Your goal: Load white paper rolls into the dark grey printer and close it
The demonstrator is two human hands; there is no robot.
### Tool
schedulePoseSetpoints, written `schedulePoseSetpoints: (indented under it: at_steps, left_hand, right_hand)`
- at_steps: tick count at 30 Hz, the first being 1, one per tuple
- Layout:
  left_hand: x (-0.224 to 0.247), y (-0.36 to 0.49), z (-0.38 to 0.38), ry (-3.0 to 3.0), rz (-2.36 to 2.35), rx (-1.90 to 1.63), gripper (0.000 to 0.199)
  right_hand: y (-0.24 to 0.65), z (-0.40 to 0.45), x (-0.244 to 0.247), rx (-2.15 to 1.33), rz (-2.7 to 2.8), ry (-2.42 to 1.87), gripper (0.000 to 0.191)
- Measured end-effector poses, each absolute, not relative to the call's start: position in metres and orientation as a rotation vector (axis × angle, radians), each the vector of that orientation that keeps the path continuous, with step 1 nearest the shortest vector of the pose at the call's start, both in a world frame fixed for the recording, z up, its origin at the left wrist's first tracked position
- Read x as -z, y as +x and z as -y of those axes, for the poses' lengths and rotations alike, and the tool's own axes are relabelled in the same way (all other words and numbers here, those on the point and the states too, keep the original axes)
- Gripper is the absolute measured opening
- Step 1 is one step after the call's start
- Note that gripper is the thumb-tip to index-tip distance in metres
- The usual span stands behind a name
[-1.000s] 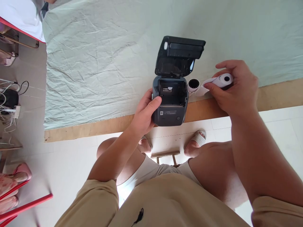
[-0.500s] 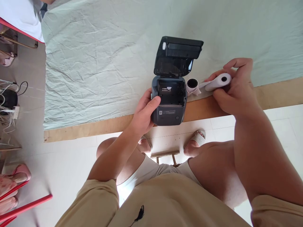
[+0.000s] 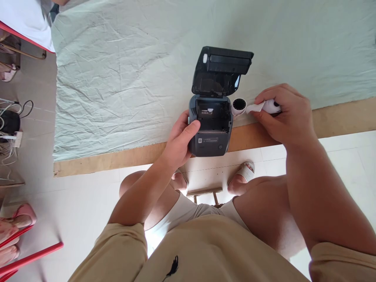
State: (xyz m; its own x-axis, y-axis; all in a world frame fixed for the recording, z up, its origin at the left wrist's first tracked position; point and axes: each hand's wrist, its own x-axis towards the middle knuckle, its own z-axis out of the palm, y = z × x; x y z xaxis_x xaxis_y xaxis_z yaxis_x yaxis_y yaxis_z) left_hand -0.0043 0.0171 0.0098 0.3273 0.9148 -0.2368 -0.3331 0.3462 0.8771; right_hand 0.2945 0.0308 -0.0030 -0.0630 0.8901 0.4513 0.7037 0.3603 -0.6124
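A dark label printer [image 3: 210, 143] with its lid [image 3: 221, 64] swung up is held at the table's front edge by my left hand [image 3: 180, 137], whose thumb rests on its left side. The paper compartment inside holds no roll. Just right of the printer stands a small white roll [image 3: 239, 106] with a dark round core. Farther right, my right hand [image 3: 286, 111] grips a white paper roll [image 3: 268, 106], its fingers above and its thumb below. A loose paper end points left from that roll.
Pale green cloth [image 3: 123, 78] covers the table, with a bare wooden edge [image 3: 111, 157] in front. Cables [image 3: 8, 137] and red chair legs [image 3: 35, 256] are at the left. Another person's white clothing [image 3: 28, 19] shows top left.
My right hand has shifted slightly left and closed further over the paper roll, whose end now faces less toward the camera. My left hand and the printer are nearly still.
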Motion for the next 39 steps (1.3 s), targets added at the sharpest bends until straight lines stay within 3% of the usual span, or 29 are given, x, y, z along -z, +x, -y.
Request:
schedulePoseSetpoints:
  at_steps: [4, 10, 18, 23, 30, 39]
  left_hand:
    - [-0.01, -0.004, -0.017, 0.85, -0.87, -0.954, 0.063]
    - [-0.009, -0.005, -0.016, 0.848, -0.874, -0.939, 0.064]
    - [-0.012, -0.005, -0.016, 0.824, -0.87, -0.931, 0.065]
    - [-0.01, -0.005, -0.015, 0.821, -0.877, -0.932, 0.063]
    - [-0.012, -0.002, -0.014, 0.86, -0.869, -0.986, 0.058]
    - [-0.014, -0.005, -0.015, 0.869, -0.853, -0.955, 0.055]
  right_hand:
    - [0.293, -0.029, 0.002, -0.261, 1.851, -1.446, 0.015]
    - [0.303, -0.022, -0.009, -0.352, 1.97, -1.395, 0.045]
    - [0.3, -0.021, -0.002, -0.225, 1.743, -1.4, 0.02]
    - [0.265, -0.014, -0.024, -0.148, 1.63, -1.118, 0.029]
    - [0.206, 0.0, -0.044, -0.134, 1.824, -1.124, 0.027]
    - [0.198, -0.008, -0.044, -0.053, 1.886, -1.2, 0.027]
